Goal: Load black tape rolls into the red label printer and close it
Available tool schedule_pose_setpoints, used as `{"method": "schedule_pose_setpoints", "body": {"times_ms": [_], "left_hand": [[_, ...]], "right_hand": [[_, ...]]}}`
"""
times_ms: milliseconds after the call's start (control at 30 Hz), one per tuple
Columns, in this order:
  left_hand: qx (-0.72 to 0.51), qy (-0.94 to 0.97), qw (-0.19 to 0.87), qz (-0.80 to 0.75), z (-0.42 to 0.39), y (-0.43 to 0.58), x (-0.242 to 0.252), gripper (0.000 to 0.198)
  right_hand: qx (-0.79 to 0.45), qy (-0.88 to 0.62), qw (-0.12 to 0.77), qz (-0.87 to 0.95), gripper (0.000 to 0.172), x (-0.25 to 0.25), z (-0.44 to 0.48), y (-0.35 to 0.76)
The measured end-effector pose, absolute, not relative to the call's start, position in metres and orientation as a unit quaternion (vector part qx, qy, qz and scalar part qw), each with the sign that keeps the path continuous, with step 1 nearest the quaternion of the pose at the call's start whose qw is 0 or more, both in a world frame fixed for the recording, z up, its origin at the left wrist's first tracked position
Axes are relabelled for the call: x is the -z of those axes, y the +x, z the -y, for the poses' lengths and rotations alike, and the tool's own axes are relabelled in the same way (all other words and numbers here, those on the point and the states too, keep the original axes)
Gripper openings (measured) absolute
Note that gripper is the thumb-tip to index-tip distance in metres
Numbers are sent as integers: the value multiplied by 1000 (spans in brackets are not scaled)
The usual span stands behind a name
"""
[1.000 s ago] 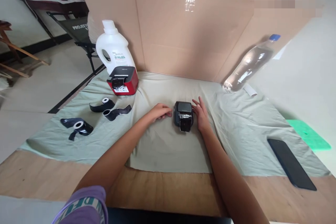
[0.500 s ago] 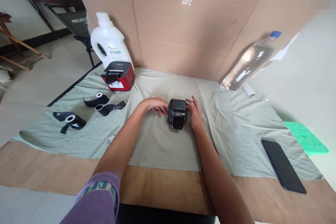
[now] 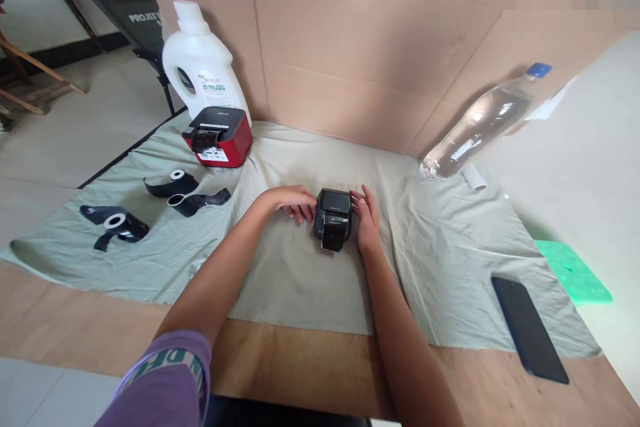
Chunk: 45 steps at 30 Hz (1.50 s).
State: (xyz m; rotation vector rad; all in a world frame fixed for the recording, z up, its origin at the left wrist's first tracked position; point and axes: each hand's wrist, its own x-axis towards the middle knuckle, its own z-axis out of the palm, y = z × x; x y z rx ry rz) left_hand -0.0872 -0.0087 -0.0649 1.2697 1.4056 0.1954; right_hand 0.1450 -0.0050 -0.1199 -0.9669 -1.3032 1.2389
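A small black printer stands on the cloth in front of me, with a strip of shiny black film hanging out over its front. At its left side is my left hand, fingers loosely bent and apart, the fingertips close against the casing. My right hand is at the opposite side, its fingers spread and stretched out, with fingertips at the casing's upper right edge. Neither hand wraps round the printer; whether the fingertips press on it is hard to make out.
To the left are a red-and-black printer, a white detergent jug and several black film rolls. A clear bottle leans on the cardboard behind. Right of me lie a phone, a white tube and a green item.
The view has shifted a little, so most things sit slightly further left or lower. Both hands stay at the small printer's sides, with no clear change in their pose.
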Motion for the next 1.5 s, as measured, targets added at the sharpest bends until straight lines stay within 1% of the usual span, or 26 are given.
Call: {"method": "schedule_pose_setpoints", "body": {"times_ms": [267, 700, 900, 1100, 1200, 1267, 1400, 1433, 1500], "left_hand": [[-132, 517, 583, -613, 12, -88, 67, 24], [-116, 519, 585, -612, 13, -86, 64, 28], [-104, 507, 574, -634, 15, -80, 57, 27], [-122, 498, 570, -642, 14, -78, 61, 22], [-124, 505, 577, -630, 15, -81, 62, 23], [-138, 507, 584, -618, 17, -83, 62, 30], [-193, 503, 595, -597, 18, -87, 63, 63], [-196, 504, 592, -598, 17, -87, 64, 66], [-195, 511, 584, -600, 15, -86, 66, 64]], "right_hand": [[-521, -413, 522, 535, 60, 120, 5, 145], [-470, -448, 505, 569, 59, 117, 4, 139], [-458, -448, 516, 569, 60, 121, 1, 137], [-455, -446, 519, 570, 56, 121, 0, 138], [-456, -447, 519, 568, 55, 121, 1, 138], [-455, -448, 519, 569, 56, 120, 1, 139], [-459, -445, 519, 568, 55, 119, 2, 139], [-460, -443, 520, 567, 54, 119, 2, 139], [-460, -442, 522, 566, 54, 119, 2, 138]]}}
